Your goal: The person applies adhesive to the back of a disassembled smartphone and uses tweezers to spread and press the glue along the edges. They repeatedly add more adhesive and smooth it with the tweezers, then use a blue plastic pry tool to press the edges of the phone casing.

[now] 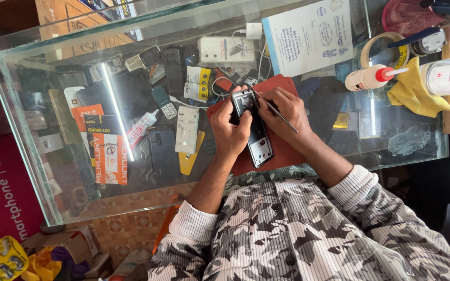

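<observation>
The opened phone (pixel 253 127) lay on the red mat (pixel 282 151), near the front edge of the glass tabletop (pixel 37 156). The left hand (pixel 230 130) gripped the phone's upper end, fingers wrapped round its edge. The right hand (pixel 283 110), just right of the phone, pinched thin tweezers (pixel 277 112), their tip at the phone's top. Well right of the phone lay a white bottle with a red cap (pixel 369 77) and a yellow cloth (pixel 415 91). Left of the phone, under the glass, sat boxed phone parts (pixel 108 151).
</observation>
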